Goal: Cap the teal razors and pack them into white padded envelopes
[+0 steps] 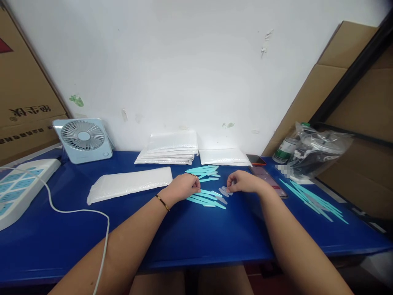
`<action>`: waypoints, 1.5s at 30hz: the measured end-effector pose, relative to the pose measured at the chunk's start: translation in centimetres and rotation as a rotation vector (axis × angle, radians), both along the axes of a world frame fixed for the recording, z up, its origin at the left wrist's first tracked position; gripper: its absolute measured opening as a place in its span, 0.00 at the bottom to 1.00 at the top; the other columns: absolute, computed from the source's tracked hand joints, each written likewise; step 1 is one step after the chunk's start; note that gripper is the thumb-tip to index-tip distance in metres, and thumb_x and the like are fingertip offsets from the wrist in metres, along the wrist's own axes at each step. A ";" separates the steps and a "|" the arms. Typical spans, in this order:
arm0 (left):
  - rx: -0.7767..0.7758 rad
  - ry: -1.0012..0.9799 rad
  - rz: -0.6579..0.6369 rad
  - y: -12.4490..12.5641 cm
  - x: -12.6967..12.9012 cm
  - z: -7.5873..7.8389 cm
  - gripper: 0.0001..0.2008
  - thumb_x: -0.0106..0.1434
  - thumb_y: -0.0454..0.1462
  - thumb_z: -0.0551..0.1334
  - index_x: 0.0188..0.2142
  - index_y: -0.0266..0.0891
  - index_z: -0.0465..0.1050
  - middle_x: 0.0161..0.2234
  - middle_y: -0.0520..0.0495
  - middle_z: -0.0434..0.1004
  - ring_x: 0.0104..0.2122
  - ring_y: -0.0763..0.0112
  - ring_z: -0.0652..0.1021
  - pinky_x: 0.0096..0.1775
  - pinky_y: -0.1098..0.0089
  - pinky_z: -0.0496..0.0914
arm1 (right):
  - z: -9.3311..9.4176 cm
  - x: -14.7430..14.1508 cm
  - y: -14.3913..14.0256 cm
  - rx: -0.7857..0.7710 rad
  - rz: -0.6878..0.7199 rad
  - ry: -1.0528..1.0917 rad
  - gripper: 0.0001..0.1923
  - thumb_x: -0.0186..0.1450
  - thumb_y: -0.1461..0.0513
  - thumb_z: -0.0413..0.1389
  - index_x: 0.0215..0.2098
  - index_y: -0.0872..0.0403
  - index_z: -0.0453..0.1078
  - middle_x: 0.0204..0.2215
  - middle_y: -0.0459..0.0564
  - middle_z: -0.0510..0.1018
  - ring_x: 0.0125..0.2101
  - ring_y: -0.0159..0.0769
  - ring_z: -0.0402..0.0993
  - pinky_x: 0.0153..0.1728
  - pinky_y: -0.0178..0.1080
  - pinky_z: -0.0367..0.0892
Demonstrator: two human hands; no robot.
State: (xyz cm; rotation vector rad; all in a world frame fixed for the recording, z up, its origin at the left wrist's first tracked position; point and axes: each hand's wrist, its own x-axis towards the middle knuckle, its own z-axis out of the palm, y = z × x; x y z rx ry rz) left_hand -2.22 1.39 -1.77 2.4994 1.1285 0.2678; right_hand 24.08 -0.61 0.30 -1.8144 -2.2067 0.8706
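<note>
Thin turquoise eyebrow razors lie fanned out on the blue table in front of me, with another bunch just behind them. My left hand is closed in a pinch at the left end of the nearer razors, its fingertips touching one. Small clear blade caps lie at the right ends of these razors. Over them my right hand is closed, thumb and finger pinching a clear cap. Its curled fingers partly hide that cap. Further right lies a separate bunch of turquoise razors.
White padded mailers are stacked against the wall, with more mailers beside them and one lying nearer. A light blue fan, power strip and white cable are left. Phone, bottle and plastic bag are right.
</note>
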 end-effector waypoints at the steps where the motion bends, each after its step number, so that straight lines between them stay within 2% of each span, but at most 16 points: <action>1: -0.004 -0.002 0.008 0.0 0.0 0.0 0.06 0.57 0.39 0.59 0.29 0.41 0.74 0.30 0.51 0.77 0.30 0.70 0.74 0.27 0.73 0.62 | -0.1 0.0 0.0 -0.021 0.021 -0.017 0.10 0.49 0.57 0.61 0.27 0.55 0.75 0.25 0.47 0.78 0.27 0.34 0.70 0.26 0.33 0.61; 5: 0.013 -0.087 0.060 0.0 -0.2 0.1 0.08 0.59 0.41 0.57 0.29 0.41 0.72 0.29 0.50 0.76 0.29 0.69 0.74 0.27 0.73 0.62 | -0.8 0.1 0.3 0.057 -0.016 0.031 0.05 0.50 0.62 0.59 0.26 0.55 0.73 0.24 0.47 0.77 0.25 0.33 0.70 0.25 0.33 0.62; 11: -0.049 -0.304 0.185 0.9 -0.6 -0.2 0.09 0.59 0.43 0.56 0.32 0.41 0.70 0.29 0.49 0.76 0.28 0.68 0.74 0.26 0.72 0.63 | -1.1 0.0 0.7 0.229 -0.168 0.478 0.07 0.55 0.59 0.58 0.31 0.54 0.71 0.20 0.46 0.76 0.23 0.33 0.72 0.25 0.34 0.66; 14: -0.118 -0.358 0.191 1.3 -0.6 -0.4 0.10 0.58 0.44 0.56 0.32 0.39 0.70 0.29 0.48 0.76 0.28 0.69 0.74 0.28 0.72 0.64 | -1.0 -0.4 0.8 0.255 -0.175 0.679 0.11 0.53 0.58 0.61 0.33 0.55 0.72 0.23 0.48 0.78 0.28 0.36 0.76 0.32 0.37 0.69; 18: -0.149 -0.418 0.179 1.6 -0.8 -0.6 0.11 0.58 0.45 0.57 0.32 0.39 0.70 0.30 0.48 0.77 0.29 0.69 0.75 0.28 0.72 0.66 | -1.0 -0.5 0.8 0.195 -0.185 0.855 0.15 0.50 0.57 0.65 0.34 0.56 0.74 0.28 0.51 0.80 0.34 0.40 0.78 0.39 0.41 0.71; 20: -0.154 -0.431 0.175 1.7 -0.9 -0.6 0.12 0.58 0.46 0.57 0.32 0.39 0.70 0.30 0.48 0.77 0.28 0.69 0.75 0.28 0.72 0.66 | -0.8 -0.4 0.8 0.200 -0.230 0.887 0.17 0.49 0.56 0.66 0.33 0.57 0.74 0.28 0.51 0.80 0.33 0.40 0.78 0.37 0.41 0.73; 25: -0.171 -0.446 0.171 2.0 -0.9 -0.9 0.13 0.58 0.46 0.57 0.33 0.38 0.69 0.30 0.48 0.77 0.28 0.69 0.75 0.29 0.72 0.66 | -0.2 -0.7 0.6 0.230 -0.375 0.966 0.18 0.48 0.53 0.68 0.30 0.57 0.73 0.23 0.50 0.78 0.24 0.36 0.78 0.24 0.33 0.72; 29: -0.172 -0.445 0.172 2.0 -0.9 -0.9 0.14 0.58 0.47 0.57 0.33 0.38 0.69 0.30 0.48 0.77 0.28 0.70 0.74 0.28 0.72 0.66 | -0.1 -1.1 0.5 0.164 -0.347 0.981 0.18 0.48 0.53 0.68 0.27 0.57 0.71 0.21 0.49 0.77 0.21 0.34 0.76 0.20 0.31 0.70; 36: -0.167 -0.442 0.186 1.8 -0.6 -0.6 0.13 0.57 0.46 0.58 0.32 0.38 0.70 0.30 0.47 0.77 0.28 0.69 0.73 0.29 0.71 0.66 | -1.0 -2.6 0.5 0.079 -0.277 0.968 0.17 0.50 0.53 0.66 0.27 0.57 0.70 0.19 0.48 0.77 0.20 0.33 0.76 0.19 0.30 0.70; 41: -0.166 -0.465 0.147 1.2 0.0 -0.2 0.13 0.57 0.46 0.58 0.32 0.39 0.70 0.30 0.49 0.77 0.29 0.70 0.74 0.30 0.71 0.66 | -2.2 -3.9 1.0 -0.032 -0.225 0.936 0.14 0.48 0.59 0.66 0.29 0.57 0.70 0.19 0.47 0.77 0.21 0.35 0.77 0.20 0.31 0.70; 45: -0.152 -0.483 0.183 1.5 -0.2 -0.4 0.13 0.57 0.46 0.58 0.33 0.39 0.70 0.30 0.49 0.76 0.28 0.71 0.73 0.29 0.72 0.65 | -1.8 -2.7 1.2 0.086 -0.319 0.947 0.13 0.49 0.58 0.66 0.27 0.57 0.69 0.17 0.46 0.76 0.17 0.30 0.73 0.16 0.29 0.65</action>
